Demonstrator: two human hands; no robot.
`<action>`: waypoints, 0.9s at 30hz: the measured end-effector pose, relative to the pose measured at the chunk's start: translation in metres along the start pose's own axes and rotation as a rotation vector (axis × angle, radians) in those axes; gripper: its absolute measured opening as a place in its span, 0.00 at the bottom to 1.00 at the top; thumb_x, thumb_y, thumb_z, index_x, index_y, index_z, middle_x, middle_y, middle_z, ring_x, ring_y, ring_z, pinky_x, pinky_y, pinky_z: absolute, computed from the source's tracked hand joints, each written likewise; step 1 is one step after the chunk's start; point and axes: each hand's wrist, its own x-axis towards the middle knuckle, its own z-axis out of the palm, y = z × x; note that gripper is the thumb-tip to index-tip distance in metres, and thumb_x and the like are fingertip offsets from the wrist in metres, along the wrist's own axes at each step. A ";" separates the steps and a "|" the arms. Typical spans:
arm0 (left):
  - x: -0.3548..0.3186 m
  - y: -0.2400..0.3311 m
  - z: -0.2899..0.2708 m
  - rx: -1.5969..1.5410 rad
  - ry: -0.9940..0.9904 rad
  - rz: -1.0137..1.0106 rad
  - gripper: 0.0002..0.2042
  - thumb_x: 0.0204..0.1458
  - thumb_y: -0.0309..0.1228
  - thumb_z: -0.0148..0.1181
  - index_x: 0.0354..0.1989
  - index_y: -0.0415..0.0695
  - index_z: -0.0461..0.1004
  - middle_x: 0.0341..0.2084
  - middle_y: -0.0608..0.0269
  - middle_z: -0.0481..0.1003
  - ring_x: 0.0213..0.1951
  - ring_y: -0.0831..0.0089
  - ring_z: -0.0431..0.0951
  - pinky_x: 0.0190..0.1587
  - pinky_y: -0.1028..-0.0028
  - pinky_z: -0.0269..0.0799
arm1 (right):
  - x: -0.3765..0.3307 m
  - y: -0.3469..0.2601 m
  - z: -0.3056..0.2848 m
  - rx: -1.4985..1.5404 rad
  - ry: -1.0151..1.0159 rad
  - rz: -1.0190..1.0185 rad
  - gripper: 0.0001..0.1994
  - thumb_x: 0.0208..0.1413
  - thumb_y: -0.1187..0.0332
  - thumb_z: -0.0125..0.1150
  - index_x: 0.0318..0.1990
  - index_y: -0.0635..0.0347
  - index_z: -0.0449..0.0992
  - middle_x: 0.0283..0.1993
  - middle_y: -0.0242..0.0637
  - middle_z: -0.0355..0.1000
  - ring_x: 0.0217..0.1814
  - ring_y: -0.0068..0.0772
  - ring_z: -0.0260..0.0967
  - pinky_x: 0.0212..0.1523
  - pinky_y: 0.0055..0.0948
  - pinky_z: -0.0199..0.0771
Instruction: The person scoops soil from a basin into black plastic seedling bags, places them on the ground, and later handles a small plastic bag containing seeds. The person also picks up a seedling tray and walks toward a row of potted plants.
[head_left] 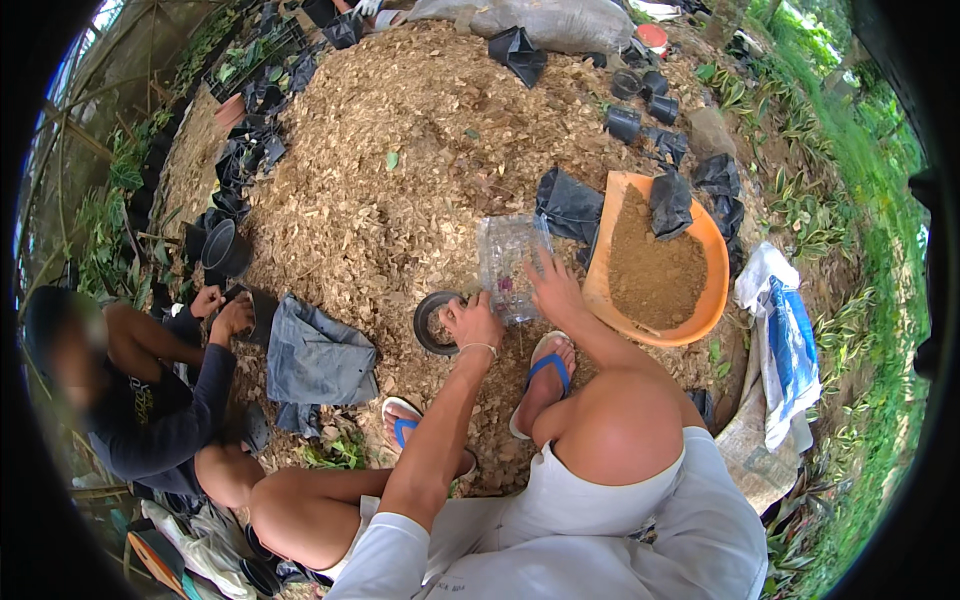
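Observation:
My left hand (470,322) grips the rim of a small black plastic pot (432,322) that lies in the heap of brown wood chips (400,150). My right hand (552,290) rests with spread fingers on a clear cut-off plastic bottle (508,262) lying on the chips just right of the pot. Both of my feet in blue sandals sit just below the hands.
An orange basin (690,310) with brown soil and a black bag sits to the right. Black pots and bags (640,110) ring the heap. Another person (150,390) crouches at left handling a black pot. A grey cloth (315,355) lies beside them.

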 end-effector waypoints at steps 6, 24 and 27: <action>0.005 -0.004 0.003 -0.087 0.053 -0.015 0.17 0.53 0.37 0.68 0.53 0.54 0.81 0.45 0.57 0.82 0.60 0.53 0.67 0.65 0.43 0.48 | 0.026 -0.010 0.007 -0.026 -0.020 -0.008 0.06 0.53 0.70 0.67 0.36 0.58 0.87 0.74 0.47 0.60 0.72 0.56 0.57 0.64 0.49 0.66; 0.008 0.003 -0.014 -0.429 -0.011 -0.130 0.12 0.53 0.30 0.61 0.46 0.43 0.79 0.34 0.45 0.82 0.45 0.45 0.79 0.53 0.48 0.67 | 0.020 0.042 -0.047 1.027 0.066 0.288 0.09 0.68 0.66 0.58 0.47 0.63 0.79 0.40 0.36 0.79 0.44 0.25 0.74 0.48 0.30 0.71; 0.007 0.008 -0.015 -0.452 -0.028 -0.056 0.14 0.53 0.30 0.61 0.46 0.38 0.76 0.35 0.40 0.81 0.42 0.40 0.81 0.47 0.48 0.74 | 0.020 0.046 -0.041 1.081 0.056 0.280 0.08 0.69 0.68 0.58 0.47 0.62 0.77 0.40 0.32 0.78 0.43 0.23 0.73 0.48 0.28 0.72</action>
